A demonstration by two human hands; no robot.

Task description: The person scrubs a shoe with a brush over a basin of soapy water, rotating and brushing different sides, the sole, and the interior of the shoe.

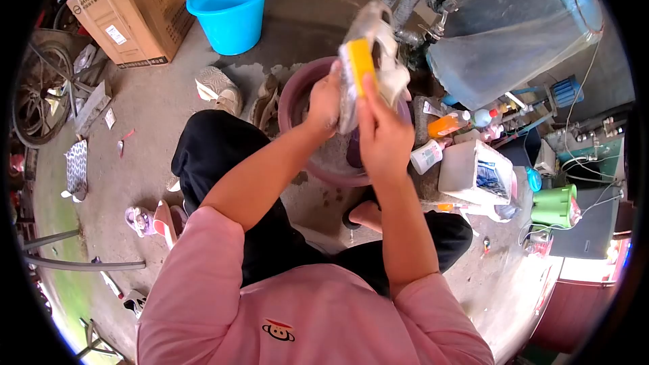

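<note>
A pale shoe (pixel 391 71), blurred by motion, is held up over a pinkish-purple basin (pixel 295 94). My left hand (pixel 326 100) grips the shoe at its lower left side. In my right hand (pixel 385 132) is a yellow brush (pixel 360 58), its white bristles against the sole side of the shoe. Something dark lies low in the basin, partly hidden behind my right hand.
Beige shoes (pixel 220 89) stand left of the basin. A blue tub (pixel 233 17) and a cardboard box (pixel 138 10) are beyond them. To the right are an orange bottle (pixel 448 124), a white bottle (pixel 426 157), a white container (pixel 466 172) and a green bucket (pixel 553 205).
</note>
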